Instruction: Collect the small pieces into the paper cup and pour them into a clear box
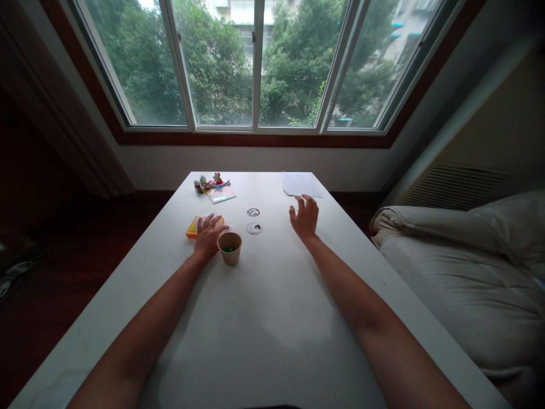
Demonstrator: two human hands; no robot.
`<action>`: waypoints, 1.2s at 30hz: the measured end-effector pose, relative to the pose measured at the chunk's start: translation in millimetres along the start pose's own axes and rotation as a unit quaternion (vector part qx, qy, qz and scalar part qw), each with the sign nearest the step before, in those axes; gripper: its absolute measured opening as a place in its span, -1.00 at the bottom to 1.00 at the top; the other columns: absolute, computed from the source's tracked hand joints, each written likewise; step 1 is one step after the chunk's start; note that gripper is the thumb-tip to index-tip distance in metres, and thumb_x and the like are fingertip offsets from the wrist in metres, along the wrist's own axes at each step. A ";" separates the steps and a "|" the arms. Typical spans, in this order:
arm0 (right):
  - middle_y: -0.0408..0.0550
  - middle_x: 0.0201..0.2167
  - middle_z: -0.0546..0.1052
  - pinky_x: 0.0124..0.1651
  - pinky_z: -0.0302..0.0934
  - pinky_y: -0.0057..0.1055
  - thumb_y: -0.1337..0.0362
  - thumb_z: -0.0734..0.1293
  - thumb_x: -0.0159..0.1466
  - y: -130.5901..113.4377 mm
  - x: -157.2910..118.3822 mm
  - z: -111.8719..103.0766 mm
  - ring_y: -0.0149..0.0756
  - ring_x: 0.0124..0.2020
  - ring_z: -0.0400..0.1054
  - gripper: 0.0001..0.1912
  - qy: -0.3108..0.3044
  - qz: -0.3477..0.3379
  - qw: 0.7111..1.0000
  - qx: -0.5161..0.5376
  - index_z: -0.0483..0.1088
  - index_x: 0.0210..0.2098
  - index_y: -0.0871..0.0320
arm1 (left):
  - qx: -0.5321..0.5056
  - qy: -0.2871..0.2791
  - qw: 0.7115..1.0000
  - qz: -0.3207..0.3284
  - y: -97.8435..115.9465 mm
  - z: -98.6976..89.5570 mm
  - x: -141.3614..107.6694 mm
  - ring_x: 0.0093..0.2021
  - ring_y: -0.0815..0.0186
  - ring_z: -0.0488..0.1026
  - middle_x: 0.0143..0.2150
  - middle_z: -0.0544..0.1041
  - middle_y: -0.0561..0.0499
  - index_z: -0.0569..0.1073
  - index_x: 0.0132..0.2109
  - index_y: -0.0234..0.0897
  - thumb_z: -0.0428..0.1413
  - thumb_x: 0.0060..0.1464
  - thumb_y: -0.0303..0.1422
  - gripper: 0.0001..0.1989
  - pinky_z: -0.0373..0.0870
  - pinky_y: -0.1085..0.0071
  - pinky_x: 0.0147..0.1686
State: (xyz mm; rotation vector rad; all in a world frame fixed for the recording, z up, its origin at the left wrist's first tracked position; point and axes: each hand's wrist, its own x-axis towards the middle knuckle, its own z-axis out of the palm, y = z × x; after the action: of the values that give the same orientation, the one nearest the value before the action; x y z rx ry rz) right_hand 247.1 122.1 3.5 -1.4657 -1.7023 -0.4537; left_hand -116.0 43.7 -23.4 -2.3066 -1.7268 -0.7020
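Nearby, figurines (203, 184) sit beyond the orange box (192, 228).

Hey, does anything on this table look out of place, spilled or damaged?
Nothing serious stands out. The cup is upright, with no visible spill around it. Slightly untidy at most: the papers at the far right, whose edges don't seem quite lined up. The left hand hides part of the orange box.
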 end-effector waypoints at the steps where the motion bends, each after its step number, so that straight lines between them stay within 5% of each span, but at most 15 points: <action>1: 0.24 0.22 0.28 0.27 0.03 0.04 0.18 0.19 0.38 14.3 0.8 -2.1 0.06 0.27 0.08 -0.55 0.007 0.014 0.999 -0.029 0.27 0.21 0.20 | -0.001 0.001 1.000 -0.001 -0.8 1.0 0.3 0.45 0.02 -0.01 0.37 0.28 0.00 0.57 0.02 0.00 0.06 0.22 -0.30 -0.72 -0.30 -0.16 0.42; 5: 0.24 0.12 0.40 0.19 0.13 -0.01 0.15 0.18 0.38 49.4 -12.1 2.2 0.03 0.14 0.24 -0.53 -0.054 0.043 0.997 -0.044 0.28 0.21 0.23 | -0.008 0.004 1.000 -0.005 -2.9 2.2 2.1 0.44 0.06 0.02 0.35 0.30 0.02 0.57 -0.02 -0.03 0.05 0.23 -0.30 -0.75 -0.25 -0.13 0.42; 11: 0.13 0.10 0.46 0.23 0.14 -0.07 0.23 0.22 0.37 38.7 -35.4 11.6 -0.03 0.13 0.30 -0.75 -0.203 -0.047 0.978 0.016 0.50 -0.09 0.13 | -0.030 0.017 0.999 -0.014 -3.5 -2.4 3.1 0.41 0.08 0.10 0.33 0.34 0.04 0.58 -0.12 -0.06 0.05 0.24 -0.30 -0.80 -0.16 -0.11 0.42; 17: 0.03 0.04 0.48 0.17 0.23 -0.14 0.44 0.23 0.27 16.0 -39.0 5.2 -0.11 0.06 0.35 -0.59 -0.233 -0.090 0.965 0.083 0.42 0.08 0.07 | -0.039 0.021 0.999 -0.023 -1.9 -6.7 1.5 0.39 0.08 0.14 0.31 0.37 0.00 0.56 -0.18 -0.12 0.05 0.24 -0.35 -0.82 -0.08 -0.10 0.40; 22: 0.12 0.14 0.36 0.20 0.19 -0.06 0.32 0.31 0.26 17.7 -44.1 11.5 0.00 0.15 0.27 -0.65 -0.187 -0.061 0.979 0.057 0.42 0.05 0.11 | -0.034 0.036 0.999 -0.017 2.3 -6.3 -2.0 0.37 0.11 0.15 0.27 0.41 -0.02 0.53 -0.09 -0.12 0.01 0.24 -0.41 -0.78 -0.16 -0.11 0.41; 27: 0.13 0.09 0.38 0.10 0.28 -0.11 0.23 0.34 0.24 21.9 -44.7 17.8 -0.05 0.00 0.36 -0.56 -0.212 -0.017 0.976 0.053 0.36 0.12 0.12 | -0.023 0.049 0.998 -0.040 1.4 -7.2 -5.1 0.38 0.09 0.13 0.31 0.36 -0.04 0.48 0.06 -0.10 0.03 0.21 -0.41 -0.69 -0.21 -0.08 0.43; 31: 0.06 0.05 0.40 0.09 0.29 -0.18 0.20 0.36 0.25 -4.1 -43.4 21.7 -0.11 0.00 0.37 -0.59 -0.235 -0.066 0.961 0.131 0.36 0.08 0.09 | -0.022 0.051 0.997 -0.062 -1.4 -9.0 -6.0 0.39 0.07 0.11 0.32 0.33 -0.03 0.47 0.08 -0.08 0.02 0.20 -0.42 -0.66 -0.25 -0.10 0.43; 36: 0.01 0.04 0.40 -0.01 0.35 -0.21 0.17 0.36 0.25 -66.0 -36.0 35.5 -0.15 -0.04 0.38 -0.64 -0.240 -0.097 0.934 0.244 0.35 0.03 0.06 | -0.023 0.050 0.996 -0.071 -3.4 -9.6 -6.3 0.38 0.08 0.12 0.32 0.33 -0.02 0.49 0.07 -0.07 0.00 0.25 -0.33 -0.70 -0.26 -0.08 0.43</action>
State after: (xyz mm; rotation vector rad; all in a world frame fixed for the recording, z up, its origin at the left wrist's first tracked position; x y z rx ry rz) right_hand 172.1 107.9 -29.7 -1.0932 -2.1576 0.2513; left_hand -123.1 35.4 -18.4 -2.1531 -1.8609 -0.8770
